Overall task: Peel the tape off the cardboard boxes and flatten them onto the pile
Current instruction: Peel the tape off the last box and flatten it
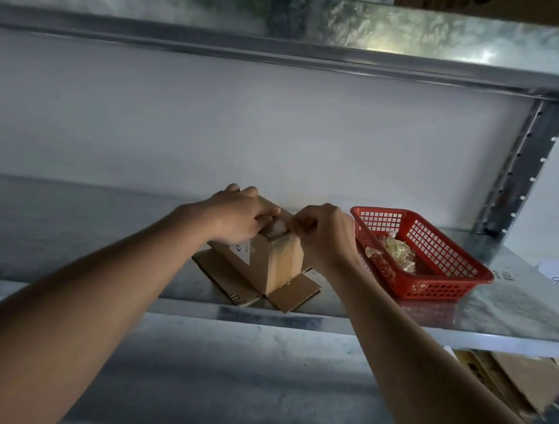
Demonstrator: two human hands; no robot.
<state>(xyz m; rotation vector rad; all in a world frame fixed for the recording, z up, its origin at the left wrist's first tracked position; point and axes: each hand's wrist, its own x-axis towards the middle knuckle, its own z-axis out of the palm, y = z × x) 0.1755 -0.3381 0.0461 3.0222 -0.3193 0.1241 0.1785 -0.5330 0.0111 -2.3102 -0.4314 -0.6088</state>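
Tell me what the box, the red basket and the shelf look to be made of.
Box: brown corrugated cardboard, matte; fluted edges show on its splayed bottom flaps, with glossy clear tape down one side.
Red basket: apparently moulded plastic, slightly shiny, with a regular grid of holes.
Shelf: probably galvanised steel, grey, mottled and reflective.

Light: we see a dim, greyish scene, brightest on the wall behind.
Glare: a pale patch shines on the underside of the upper shelf [381, 34]; softer sheen lies on the metal shelf [517, 300] at right.
Shadow: our view darkens toward the lower left.
Blur: we find the near forearms and corners soft.
Distortion: shelf edges bow toward the frame's borders.
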